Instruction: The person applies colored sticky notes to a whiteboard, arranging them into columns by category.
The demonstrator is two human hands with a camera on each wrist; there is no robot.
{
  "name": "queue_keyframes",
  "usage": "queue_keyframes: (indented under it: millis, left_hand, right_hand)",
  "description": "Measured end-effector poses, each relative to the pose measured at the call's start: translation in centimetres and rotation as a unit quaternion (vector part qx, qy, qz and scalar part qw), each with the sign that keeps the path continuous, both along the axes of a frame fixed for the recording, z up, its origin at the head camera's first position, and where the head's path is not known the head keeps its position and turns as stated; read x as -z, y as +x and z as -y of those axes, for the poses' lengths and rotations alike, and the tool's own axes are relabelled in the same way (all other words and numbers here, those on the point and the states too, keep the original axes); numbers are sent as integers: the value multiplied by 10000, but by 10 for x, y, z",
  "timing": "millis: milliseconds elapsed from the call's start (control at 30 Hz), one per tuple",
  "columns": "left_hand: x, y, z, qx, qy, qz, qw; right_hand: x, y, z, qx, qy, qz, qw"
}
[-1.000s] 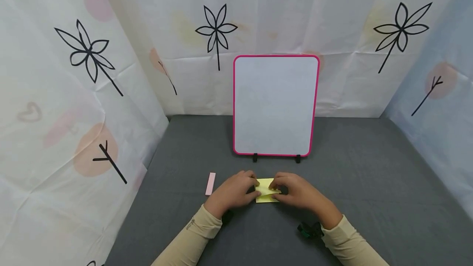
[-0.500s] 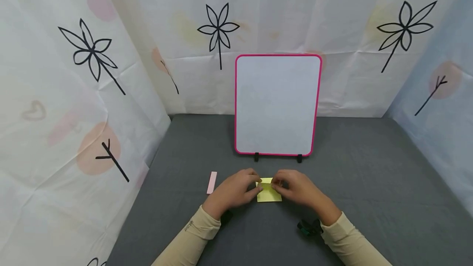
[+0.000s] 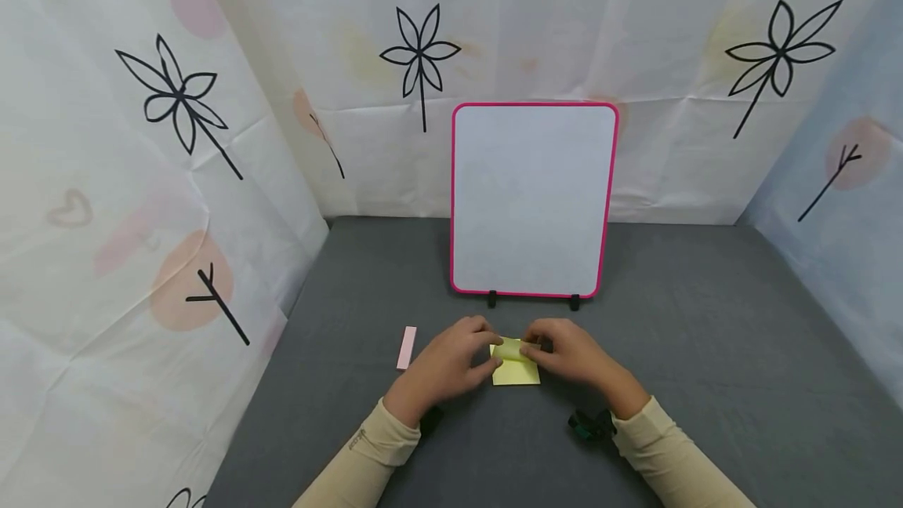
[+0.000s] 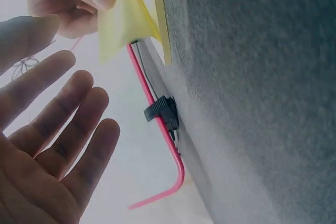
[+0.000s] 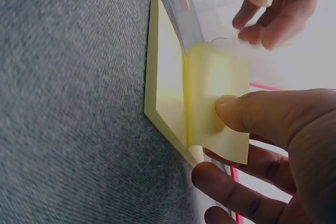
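Note:
A pad of yellow sticky notes [image 3: 516, 375] lies on the grey table between the two hands. Its top sheet [image 5: 207, 87] is lifted and bent back from the pad, still joined along one edge. My right hand [image 3: 574, 355] pinches this sheet between thumb and fingers, with the thumb [image 5: 236, 111] pressed on its face. On the other side, my left hand [image 3: 451, 363] hovers near the pad. In the left wrist view its fingers [image 4: 79, 129] are spread, loosely extended and apart from the paper, holding nothing.
A pink-framed whiteboard [image 3: 532, 198] stands behind the pad on black clip feet [image 3: 492, 299]. Left of the left hand lies a narrow pink block [image 3: 406, 348]. A dark device [image 3: 589, 425] sits at the right wrist. Patterned cloth [image 3: 353, 179] walls off the back and sides.
The right hand has raised the top sheet farther and folded it back toward the whiteboard, baring more of the pad. The left hand has stayed almost in place beside it.

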State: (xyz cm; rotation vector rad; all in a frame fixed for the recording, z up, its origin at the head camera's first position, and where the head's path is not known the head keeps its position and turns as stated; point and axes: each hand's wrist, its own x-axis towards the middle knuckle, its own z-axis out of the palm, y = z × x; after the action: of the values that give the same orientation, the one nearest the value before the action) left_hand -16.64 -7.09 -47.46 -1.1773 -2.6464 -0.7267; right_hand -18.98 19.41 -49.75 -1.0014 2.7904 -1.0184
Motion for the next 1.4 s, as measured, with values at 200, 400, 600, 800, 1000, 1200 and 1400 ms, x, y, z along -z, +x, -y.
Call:
queue_keyframes:
  millis: [200,400,600,800,1000,1200,1400]
  left_hand:
    - [1,7,-8,113,-545,181,9983]
    - [2,11,-17,26,-1544,259,9877]
    - [2,13,-25,56,-1876,101,9822]
    - [4,12,-29,134,-1959,-109,9805]
    - [5,10,-31,107,-1859,-112,9825]
    - [6,9,-32,108,-1880,-232,9818]
    - [9,8,-31,126,-1854,-350,9820]
  right_hand:
    - [0,-2,-2,72,-35,158,9998]
    - [1,-2,-2,130,-82,282,9995]
    - [2,-3,-3,146,-162,380,9990]
    - [4,-4,-4,169,-206,503,9984]
    - [5,-5,-4,229,-238,621,9975]
    - [2,-5,-5,211,-328,655,9971]
    - [-1,-7,-5,217,-357,585,9974]
